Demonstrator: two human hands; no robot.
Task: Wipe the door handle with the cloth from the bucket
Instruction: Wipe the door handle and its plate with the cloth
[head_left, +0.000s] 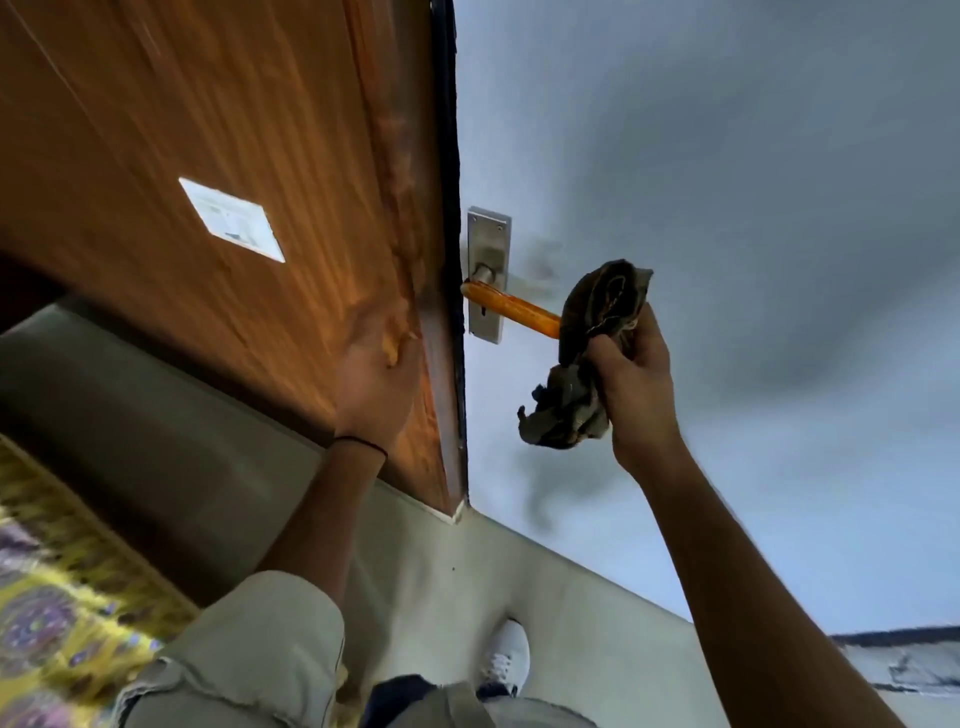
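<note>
Head view, looking down and forward: orange lever door handle (511, 307) sticks out rightward from a steel backplate (487, 249) with a keyhole, mounted on the pale grey-blue door face (727, 208). Free end of the lever is covered by the cloth (592, 353), a dark olive rag bunched up, upper wad over the handle tip, loose tail hanging below. Right hand (636, 384) is clenched around the cloth's middle, thumb visible on the near side. Whether the cloth actually presses on the lever or just sits in front of it can't be told. Left hand (376, 389) lies flat and released, palm against the brown wood-grain panel (234, 130) left of the door edge, gripping nothing; thin black band (361, 446) at that wrist. Judgement: wipe is at the tip only, most of the lever and the backplate look unwiped so far. Risks: pushing down on the lever could unlatch and swing the door, taking the handle away from the cloth; the dangling tail could snag on the lever end; a bunched rag may skip the lever's underside and the neck at the plate. White sticker (231, 219) on the wood panel. Floor (519, 582) is pale and smooth; white shoe (504, 657) near the bottom, patterned yellow rug (52, 597) far left. No bucket visible. Frame is motion-blurred on the left.
</note>
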